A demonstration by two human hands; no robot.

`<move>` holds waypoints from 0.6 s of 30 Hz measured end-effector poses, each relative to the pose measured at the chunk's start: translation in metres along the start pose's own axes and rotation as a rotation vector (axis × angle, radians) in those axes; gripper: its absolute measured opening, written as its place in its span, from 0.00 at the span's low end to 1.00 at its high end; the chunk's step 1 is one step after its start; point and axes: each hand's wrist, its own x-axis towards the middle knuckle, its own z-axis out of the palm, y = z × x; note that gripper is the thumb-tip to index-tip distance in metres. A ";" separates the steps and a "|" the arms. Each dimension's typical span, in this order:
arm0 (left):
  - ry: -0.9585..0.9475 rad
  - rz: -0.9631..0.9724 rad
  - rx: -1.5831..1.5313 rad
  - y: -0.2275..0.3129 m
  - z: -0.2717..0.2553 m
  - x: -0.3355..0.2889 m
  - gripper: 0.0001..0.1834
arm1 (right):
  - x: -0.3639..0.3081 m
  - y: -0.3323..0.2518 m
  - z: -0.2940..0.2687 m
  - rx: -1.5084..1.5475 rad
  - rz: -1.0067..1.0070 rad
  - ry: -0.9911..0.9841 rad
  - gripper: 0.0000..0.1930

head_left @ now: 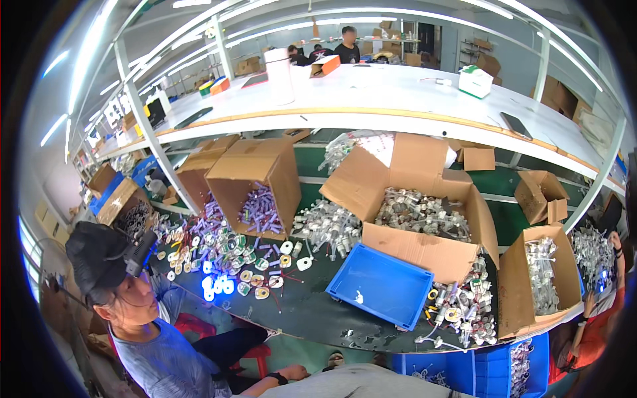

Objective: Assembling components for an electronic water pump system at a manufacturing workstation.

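Neither of my hands shows; only the grey cloth of my shirt (352,383) appears at the lower edge. Just ahead, a shallow blue tray (378,282) lies tilted on the dark worktable (298,312), with a small white bit in it. Right of the tray is a heap of small white, purple and yellow parts with wires (464,308). Behind it stands an open cardboard box (418,249) filled with clear and grey bulb-like parts (424,213). Purple cylinders and round white pieces with wires (252,265) are spread to the left.
A co-worker in a cap (142,318) sits at left, a wristbanded hand (292,373) low beside me. Another in orange (600,335) works at far right. Cardboard boxes (255,166) line the back; blue bins (491,368) stand below the table's front edge. A white shelf (371,93) spans above.
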 end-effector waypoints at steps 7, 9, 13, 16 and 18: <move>0.039 -0.016 0.022 0.016 -0.011 0.014 0.18 | -0.020 0.002 -0.003 -0.021 -0.008 0.035 0.20; 0.056 -0.022 0.015 0.017 -0.009 0.019 0.18 | -0.051 -0.047 -0.033 -0.020 0.448 0.447 0.20; 0.077 -0.007 0.011 0.032 -0.015 0.033 0.18 | -0.065 0.021 -0.039 -0.034 0.501 0.422 0.18; 0.046 0.026 0.042 0.037 -0.027 0.047 0.18 | -0.091 0.060 -0.030 -0.070 0.513 0.358 0.18; -0.009 0.069 0.108 0.045 -0.032 0.064 0.18 | -0.116 0.005 -0.041 -0.045 0.581 0.492 0.19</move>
